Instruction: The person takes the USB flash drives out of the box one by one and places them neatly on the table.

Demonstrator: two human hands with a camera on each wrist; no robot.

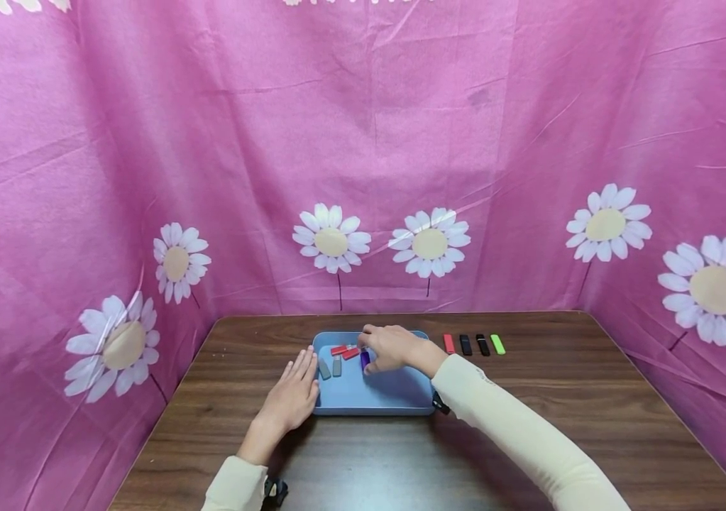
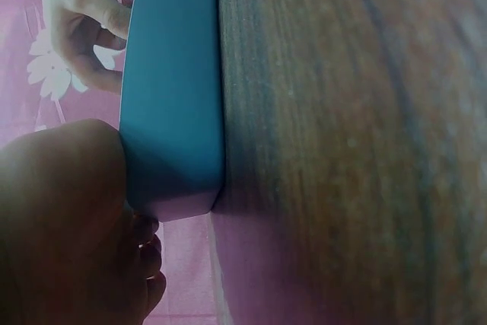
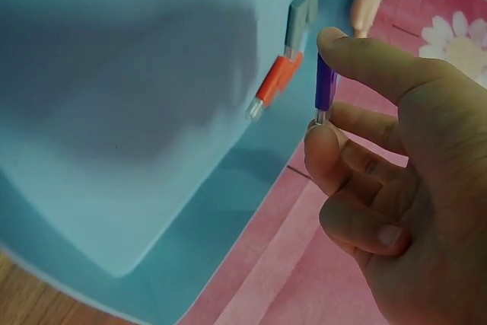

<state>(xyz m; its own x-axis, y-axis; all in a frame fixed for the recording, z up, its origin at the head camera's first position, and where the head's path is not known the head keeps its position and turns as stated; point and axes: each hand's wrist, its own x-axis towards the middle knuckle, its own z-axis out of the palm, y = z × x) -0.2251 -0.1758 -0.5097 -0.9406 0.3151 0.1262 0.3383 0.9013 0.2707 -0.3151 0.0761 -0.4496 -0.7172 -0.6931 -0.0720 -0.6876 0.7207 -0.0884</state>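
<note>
My right hand [image 1: 394, 348] pinches a purple USB flash drive [image 3: 326, 85] between thumb and fingertips, over the blue tray [image 1: 397, 394]. In the right wrist view the drive's metal plug points toward the fingers, and the drive is held above the tray floor. Inside the tray, toward its left, lie two grey USB drives, the nearer-to-middle grey drive [image 1: 337, 366] among them, and two red USB drives, one red drive [image 3: 272, 81] with its plug showing. My left hand [image 1: 295, 390] rests along the tray's left wall with fingers extended.
Right of the tray, in a row on the wooden table [image 1: 548, 397], lie a red drive [image 1: 448, 343], a black drive [image 1: 465, 345], a second black drive [image 1: 482, 345] and a green drive [image 1: 497, 344]. Pink flowered cloth [image 1: 241, 177] hangs behind the table and along its sides.
</note>
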